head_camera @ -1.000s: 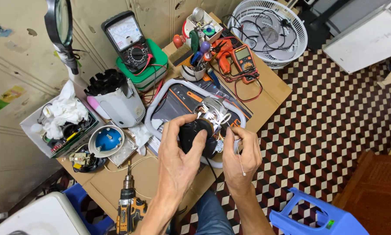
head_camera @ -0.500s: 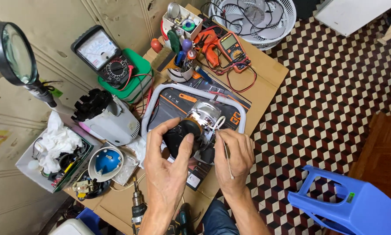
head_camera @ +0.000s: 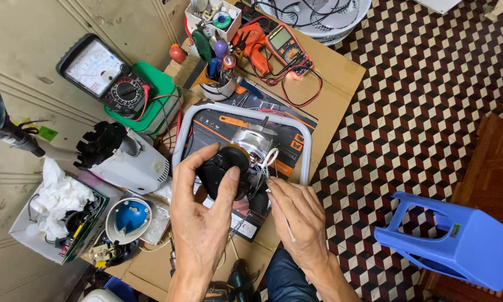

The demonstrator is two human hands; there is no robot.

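Left hand (head_camera: 204, 210) wraps its fingers around the black housing of a small fan motor (head_camera: 234, 170), held just above the tabletop (head_camera: 341, 72); right hand (head_camera: 296, 215) pinches a thin probe (head_camera: 279, 210) at the motor's white wires (head_camera: 270, 158). The motor looks dense and rigid, its wires delicate: best gripped by the housing.

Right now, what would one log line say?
left hand: grips small motor | right hand: pinches thin tool at its white wires | below: cardboard-topped bench
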